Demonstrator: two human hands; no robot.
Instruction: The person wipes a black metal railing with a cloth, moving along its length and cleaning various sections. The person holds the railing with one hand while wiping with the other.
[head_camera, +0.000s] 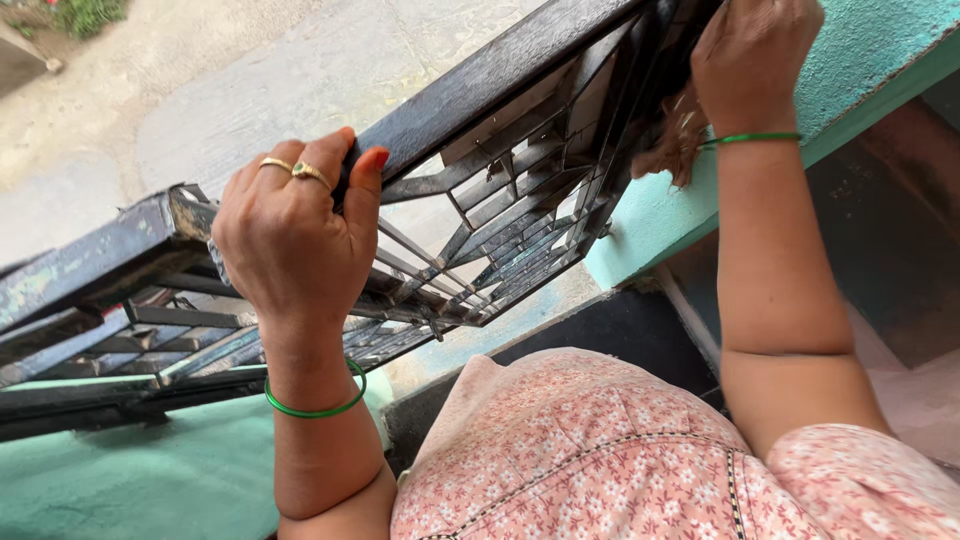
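Currently left hand is closed over the top rail of a black metal railing; fingers wrapped over the far edge, thumb pressed on the near face; two gold rings on the fingers, green bangle on the wrist. Right hand is curled shut higher up the same rail, clutching a crumpled brownish cloth against the bars; part of the cloth hangs out below the hand; second green bangle on that wrist. Railing runs diagonally from lower left to upper right; flat dark top rail, grid of thin rectangular bars below; paint worn and scuffed, paler patches at the left end. Teal painted wall ledge sits just beside the right hand, touching the railing's upper end; mint-green ledge under the railing at lower left. Concrete ground shows well below, through and above the bars. Pink floral garment fills the lower frame between the forearms.
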